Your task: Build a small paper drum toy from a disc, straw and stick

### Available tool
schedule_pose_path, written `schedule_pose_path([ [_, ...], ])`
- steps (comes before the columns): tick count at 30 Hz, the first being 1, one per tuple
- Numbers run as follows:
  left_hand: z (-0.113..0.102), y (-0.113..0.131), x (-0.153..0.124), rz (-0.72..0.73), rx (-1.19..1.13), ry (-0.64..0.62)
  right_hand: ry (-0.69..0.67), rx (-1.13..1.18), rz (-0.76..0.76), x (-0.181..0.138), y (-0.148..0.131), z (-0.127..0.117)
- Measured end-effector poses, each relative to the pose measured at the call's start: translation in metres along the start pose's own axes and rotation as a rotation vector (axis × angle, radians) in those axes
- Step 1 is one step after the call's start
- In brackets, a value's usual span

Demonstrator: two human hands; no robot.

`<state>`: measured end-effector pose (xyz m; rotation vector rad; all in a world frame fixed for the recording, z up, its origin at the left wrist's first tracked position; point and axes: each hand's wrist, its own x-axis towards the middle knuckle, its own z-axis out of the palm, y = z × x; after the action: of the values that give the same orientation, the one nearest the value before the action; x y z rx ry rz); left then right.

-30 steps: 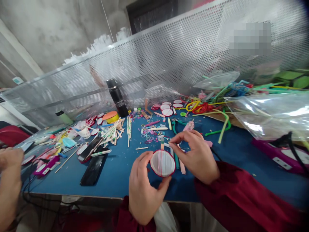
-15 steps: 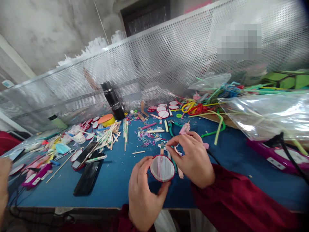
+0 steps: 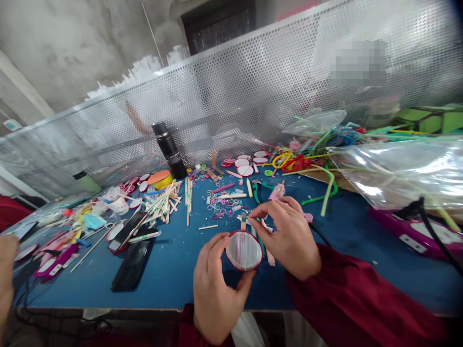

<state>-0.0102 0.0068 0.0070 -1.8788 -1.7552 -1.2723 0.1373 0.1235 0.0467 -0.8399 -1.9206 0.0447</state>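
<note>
My left hand (image 3: 213,284) grips a small round white disc with a red rim (image 3: 243,251), thumb and fingers curled round its left and lower edge. A wooden stick pokes up from the disc's top edge. My right hand (image 3: 285,236) is closed in a pinch just above the disc, near that stick; what the fingertips hold is too small to make out. Both wrists wear dark red sleeves. The hands hover over the near edge of a blue table (image 3: 173,260).
Loose coloured rubber bands (image 3: 220,205), wooden sticks (image 3: 168,200), more red-rimmed discs (image 3: 246,164) and a black flask (image 3: 168,147) lie beyond. Two phones (image 3: 132,250) lie left. Coloured tubes (image 3: 318,159) and plastic bags (image 3: 405,168) fill the right. Another person's hand (image 3: 7,270) is at far left.
The view shifted slightly; my hands keep the same hold on the disc, and the right pinch stays above it. The other person's hand at the left has drawn back toward the frame edge.
</note>
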Motion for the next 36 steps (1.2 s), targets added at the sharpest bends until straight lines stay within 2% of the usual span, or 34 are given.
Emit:
schedule_pose_path([
  [36, -0.0012, 0.0015, 0.0009, -0.018, 0.014, -0.023, -0.006, 0.032, 0.007, -0.0001, -0.0006, -0.0002],
])
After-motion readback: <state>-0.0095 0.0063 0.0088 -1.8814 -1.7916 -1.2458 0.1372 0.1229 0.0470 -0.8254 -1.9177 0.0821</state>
